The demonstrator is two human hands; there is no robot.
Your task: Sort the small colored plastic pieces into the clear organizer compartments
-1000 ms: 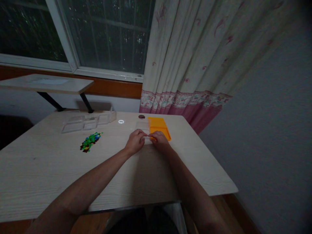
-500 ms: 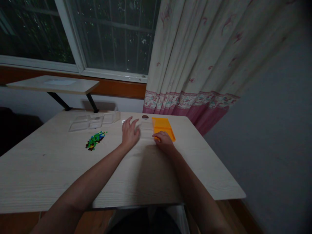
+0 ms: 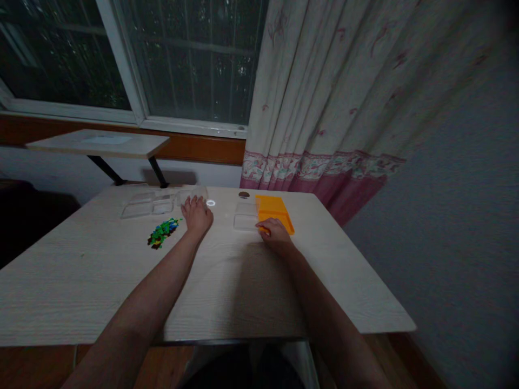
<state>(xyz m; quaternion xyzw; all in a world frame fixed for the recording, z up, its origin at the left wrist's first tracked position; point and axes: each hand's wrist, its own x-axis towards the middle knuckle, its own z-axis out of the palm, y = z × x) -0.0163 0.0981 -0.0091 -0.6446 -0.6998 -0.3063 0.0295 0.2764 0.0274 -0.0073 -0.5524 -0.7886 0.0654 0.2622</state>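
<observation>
My left hand (image 3: pixel 197 214) reaches over the near side of a clear plastic box (image 3: pixel 181 196) at the back of the table, its fingers stretched forward and slightly apart. Whether the fingertips touch the box I cannot tell. My right hand (image 3: pixel 277 234) is closed on a small orange piece (image 3: pixel 264 230) whose kind is too small to make out. It rests by the left front corner of an opened yellow-orange case (image 3: pixel 271 204). Left of that case lies an opened clear case (image 3: pixel 245 221). A heap of small green, blue, yellow and dark brown pieces (image 3: pixel 162 232) lies left of my left forearm.
More clear plastic boxes (image 3: pixel 135 209) stand at the back left. A raised shelf (image 3: pixel 133 147) on black legs is behind them. A small brown oval object (image 3: pixel 244 194) lies near the table's back edge. A curtain (image 3: pixel 316 135) hangs behind the table (image 3: pixel 344 286).
My left hand has moved left, from beside the opened clear case to the clear boxes at the back. My right hand stays by the yellow-orange case. The view has shifted slightly.
</observation>
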